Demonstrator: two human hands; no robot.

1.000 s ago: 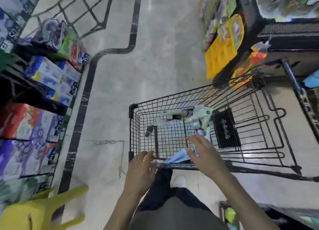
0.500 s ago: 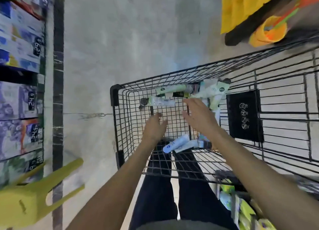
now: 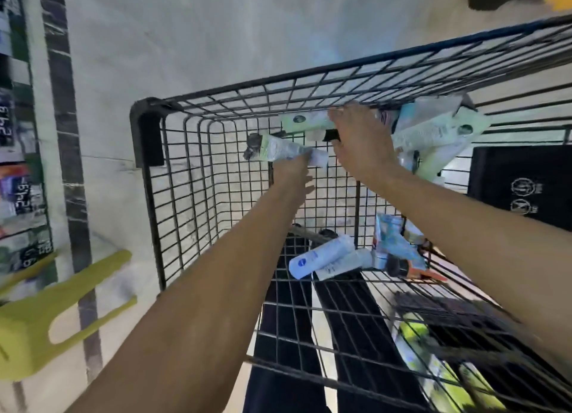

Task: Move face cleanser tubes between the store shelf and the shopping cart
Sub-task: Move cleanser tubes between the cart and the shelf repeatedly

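Observation:
Both my arms reach into the black wire shopping cart (image 3: pixel 216 177). My left hand (image 3: pixel 294 172) grips a clear-green cleanser tube with a dark cap (image 3: pixel 275 148) near the cart's far wall. Just right of it, my right hand (image 3: pixel 362 140) curls its fingers over a pale green tube (image 3: pixel 305 121) that lies along the far wall. More pale green and white tubes (image 3: pixel 433 134) are piled to the right of that hand. A white tube with a blue logo (image 3: pixel 318 256) and a blue-patterned tube (image 3: pixel 393 242) lie at the cart's near end.
A yellow plastic stool (image 3: pixel 46 313) stands at the lower left on the floor. Store shelves with boxed goods and price tags (image 3: pixel 18 165) run along the left edge. A black placard (image 3: pixel 520 186) hangs on the cart's right side. Green packs (image 3: pixel 433 372) sit lower right.
Both hands have gone forward from the cart's near end to its far wall. The left hand has taken hold of the clear-green tube, the right has closed over the pale green one.

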